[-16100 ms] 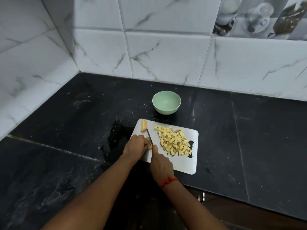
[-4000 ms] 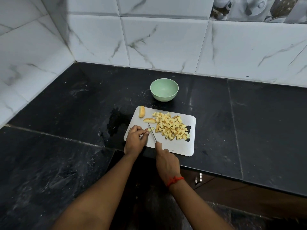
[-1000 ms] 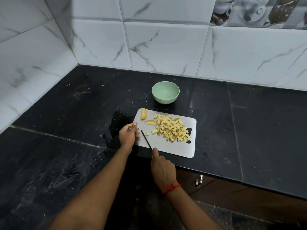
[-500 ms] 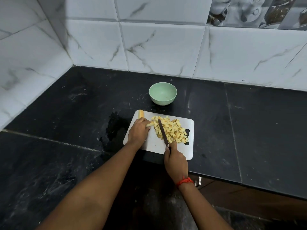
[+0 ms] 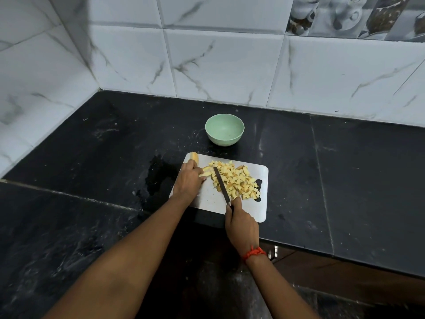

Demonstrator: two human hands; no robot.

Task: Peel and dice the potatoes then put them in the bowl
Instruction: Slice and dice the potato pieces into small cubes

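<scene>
**Slicing potato at centre frame**

Pins a potato slice to the cutting board under curled fingers of the left hand, centre frame. Clasps the knife in the right hand, blade along the left edge of the diced potato pile. Has a potato wedge at the board's upper left corner, the green bowl on the counter just above.

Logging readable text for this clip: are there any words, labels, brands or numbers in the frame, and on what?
None can be read.
The green bowl, cutting board and knife show no print.
The picture tiles at top right show crockery images, with no letters that can be made out.
</scene>
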